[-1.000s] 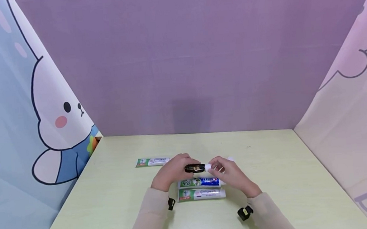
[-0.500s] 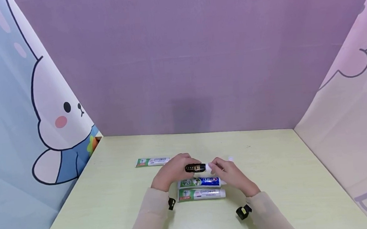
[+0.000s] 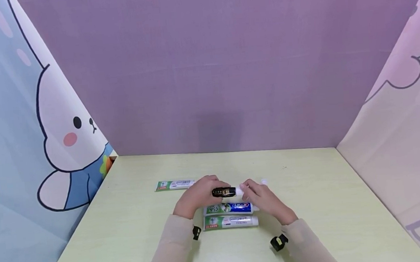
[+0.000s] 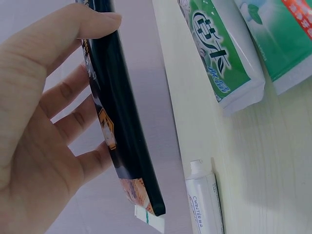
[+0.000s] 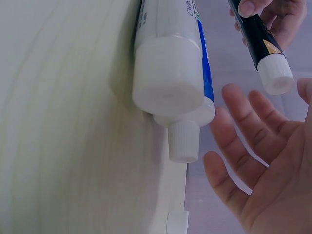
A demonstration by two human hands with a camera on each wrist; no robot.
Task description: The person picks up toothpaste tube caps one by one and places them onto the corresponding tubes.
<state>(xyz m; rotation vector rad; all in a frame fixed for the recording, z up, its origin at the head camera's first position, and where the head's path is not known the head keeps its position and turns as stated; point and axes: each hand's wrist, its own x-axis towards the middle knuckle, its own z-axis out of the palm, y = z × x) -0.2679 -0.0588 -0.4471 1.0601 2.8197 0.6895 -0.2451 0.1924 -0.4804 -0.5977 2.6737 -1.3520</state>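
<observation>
My left hand (image 3: pixel 201 192) grips a black toothpaste tube (image 3: pixel 224 192) with gold lettering, held level above the table with its white cap (image 5: pixel 275 73) to the right. In the left wrist view the thumb presses the near side of the tube, fingers behind. My right hand (image 5: pixel 273 170) is at the cap end; in the right wrist view its fingers are spread loosely, just short of the cap. Below lie a green-and-blue toothpaste tube (image 3: pixel 228 209) and a green-and-white one (image 3: pixel 230 222), side by side.
Another green-and-white toothpaste tube (image 3: pixel 174 185) lies farther back on the left, a narrow white nozzle (image 4: pixel 196 166) showing in the left wrist view. A small white cap-like piece (image 3: pixel 264 181) sits behind the right hand. A purple backdrop (image 3: pixel 214 85) closes off the table's back edge.
The right hand's fingers have shifted slightly at the cap and the hand has turned a little, uncovering the small white piece behind it. The left hand and black tube have barely moved.
</observation>
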